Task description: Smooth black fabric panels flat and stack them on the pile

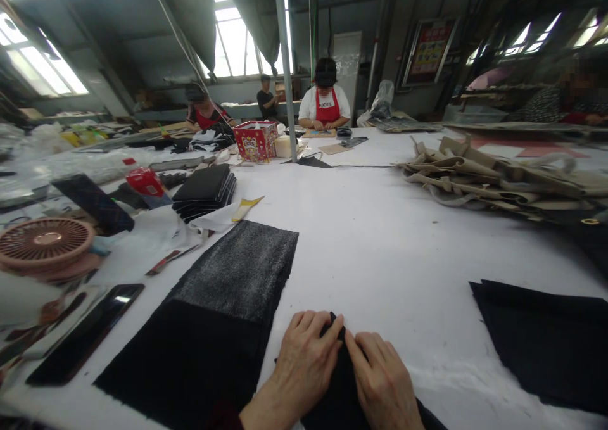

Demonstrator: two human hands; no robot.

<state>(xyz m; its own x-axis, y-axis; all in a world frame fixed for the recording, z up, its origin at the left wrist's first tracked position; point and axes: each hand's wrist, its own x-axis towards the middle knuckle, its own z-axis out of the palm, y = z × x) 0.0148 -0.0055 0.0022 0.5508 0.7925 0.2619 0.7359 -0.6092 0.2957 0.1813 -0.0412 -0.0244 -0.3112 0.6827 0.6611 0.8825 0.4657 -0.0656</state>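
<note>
Both my hands work on a small piece of black fabric at the table's near edge. My left hand presses the upper left of the piece, its fingers curled and pinching near the top end. From the other side my right hand grips the right edge, thumb and fingers bent against the cloth. Just left of my left hand lies a stack of black fabric panels, its upper part showing a grey speckled surface. Another pile of black fabric rests at the right.
On the left are a dark phone, a pink fan, a small cutter, a red bottle and folded black pieces. Beige fabric is heaped at right. A metal pole rises beyond; a co-worker sits across.
</note>
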